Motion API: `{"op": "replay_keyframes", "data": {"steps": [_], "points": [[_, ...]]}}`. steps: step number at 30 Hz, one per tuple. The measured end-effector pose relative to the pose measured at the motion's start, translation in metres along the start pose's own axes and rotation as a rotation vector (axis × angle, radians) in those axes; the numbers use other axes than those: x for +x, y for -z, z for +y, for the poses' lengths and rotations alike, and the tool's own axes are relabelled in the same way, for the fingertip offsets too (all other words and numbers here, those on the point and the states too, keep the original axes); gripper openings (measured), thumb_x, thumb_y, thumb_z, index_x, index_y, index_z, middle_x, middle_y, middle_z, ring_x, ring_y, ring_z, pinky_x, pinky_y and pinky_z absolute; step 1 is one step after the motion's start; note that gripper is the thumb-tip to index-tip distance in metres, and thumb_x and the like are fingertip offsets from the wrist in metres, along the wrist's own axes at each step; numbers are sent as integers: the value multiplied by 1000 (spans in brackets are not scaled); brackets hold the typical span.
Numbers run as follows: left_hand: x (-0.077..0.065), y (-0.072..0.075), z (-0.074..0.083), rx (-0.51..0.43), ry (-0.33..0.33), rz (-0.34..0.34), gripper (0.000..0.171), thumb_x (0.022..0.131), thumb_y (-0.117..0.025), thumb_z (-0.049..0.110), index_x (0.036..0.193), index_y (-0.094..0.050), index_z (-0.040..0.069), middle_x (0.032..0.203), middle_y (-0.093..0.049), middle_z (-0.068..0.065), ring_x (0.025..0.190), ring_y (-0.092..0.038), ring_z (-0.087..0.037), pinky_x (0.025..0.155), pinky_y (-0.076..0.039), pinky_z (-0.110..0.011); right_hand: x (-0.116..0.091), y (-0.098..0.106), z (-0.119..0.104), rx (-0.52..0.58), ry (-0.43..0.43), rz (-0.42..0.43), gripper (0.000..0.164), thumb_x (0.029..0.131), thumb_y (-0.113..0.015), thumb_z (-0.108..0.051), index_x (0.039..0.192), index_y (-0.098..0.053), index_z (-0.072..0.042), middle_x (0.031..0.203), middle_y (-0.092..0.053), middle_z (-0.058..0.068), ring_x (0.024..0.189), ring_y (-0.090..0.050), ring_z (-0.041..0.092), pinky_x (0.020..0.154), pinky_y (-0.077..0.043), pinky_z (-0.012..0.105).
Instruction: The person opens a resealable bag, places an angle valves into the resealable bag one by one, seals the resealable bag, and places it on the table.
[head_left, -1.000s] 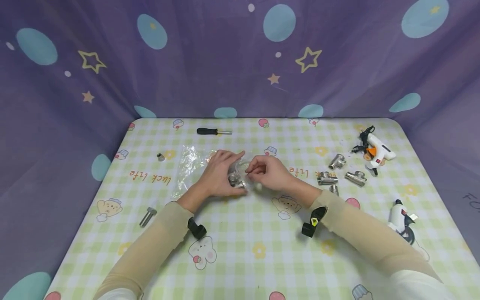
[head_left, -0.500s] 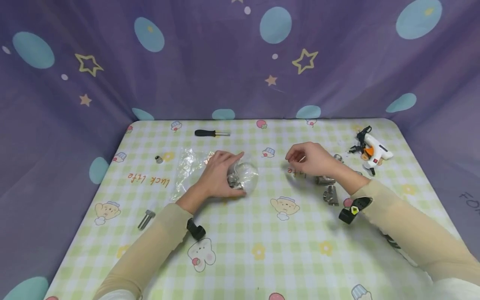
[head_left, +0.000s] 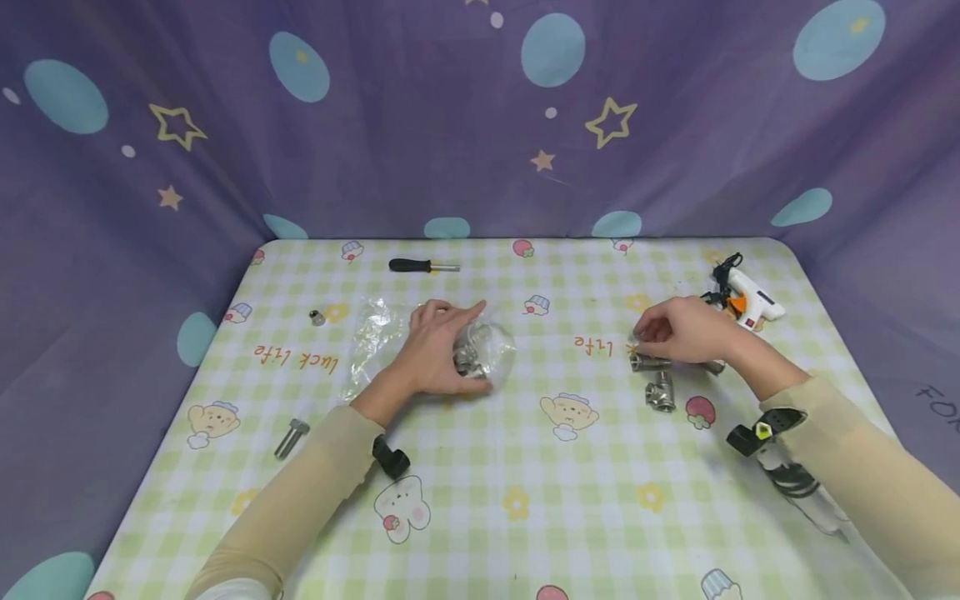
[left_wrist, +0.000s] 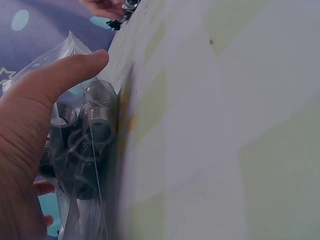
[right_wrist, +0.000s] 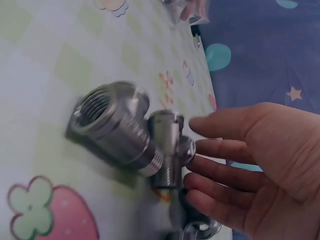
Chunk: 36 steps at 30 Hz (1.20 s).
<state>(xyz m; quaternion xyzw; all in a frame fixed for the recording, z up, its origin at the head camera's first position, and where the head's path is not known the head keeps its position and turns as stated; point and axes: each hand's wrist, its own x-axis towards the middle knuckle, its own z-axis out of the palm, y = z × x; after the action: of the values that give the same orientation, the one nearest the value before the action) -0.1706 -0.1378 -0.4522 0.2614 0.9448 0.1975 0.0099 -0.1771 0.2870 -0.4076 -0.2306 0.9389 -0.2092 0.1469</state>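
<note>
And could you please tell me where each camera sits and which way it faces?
Head: worn on the head, facing forward and down at the table; left hand, right hand and forearms show.
Left wrist: worn there, facing low across the table at a clear bag; part of the left hand shows, the right hand beyond.
Right wrist: worn there, facing metal tees; part of the right hand shows.
Shared: head and left wrist both show the clear bag.
</note>
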Motion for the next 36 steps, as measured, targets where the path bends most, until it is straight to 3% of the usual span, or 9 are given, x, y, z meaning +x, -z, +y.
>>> {"op": "replay_keyframes", "data": {"steps": [7,12,18,25,36], "points": [[2,1,-6,15,-48,-32,133,59,-91,74,169,-33,25,154,-58,-6,146,-42,-32,131,-12,-70,-7,-7,8,19,6,-39,26,88,-88,-31,110,-81,-17,93,-79,-7,82,-72,5,78,-61,32],[2,2,-13,2,-53,-63,135,60,-91,75,170,-29,26,155,-56,-7,148,-41,-33,130,-12,-72,-7,-8,7,12,27,-58,28,88,-89,-28,112,-81,-17,95,-78,-6,85,-71,7,79,-60,33],[2,2,-17,6,-79,-69,136,58,-90,76,170,-30,26,152,-56,-7,139,-45,-33,129,-14,-69,-7,-9,9,-30,81,-36,28,84,-91,-22,110,-81,-17,90,-75,-8,80,-67,6,75,-57,30],[1,3,-17,-1,-94,-18,132,59,-91,73,168,-35,25,148,-58,-7,128,-47,-31,127,-19,-65,0,-14,6,-54,151,37,27,84,-90,-19,108,-80,-15,84,-71,-9,72,-59,3,71,-54,29],[1,5,-13,-14,-115,38,126,61,-92,67,166,-38,24,143,-63,-7,127,-48,-32,126,-20,-66,41,-17,-33,61,186,209,30,89,-85,-21,117,-78,-13,95,-78,1,82,-74,13,76,-64,34]]}}
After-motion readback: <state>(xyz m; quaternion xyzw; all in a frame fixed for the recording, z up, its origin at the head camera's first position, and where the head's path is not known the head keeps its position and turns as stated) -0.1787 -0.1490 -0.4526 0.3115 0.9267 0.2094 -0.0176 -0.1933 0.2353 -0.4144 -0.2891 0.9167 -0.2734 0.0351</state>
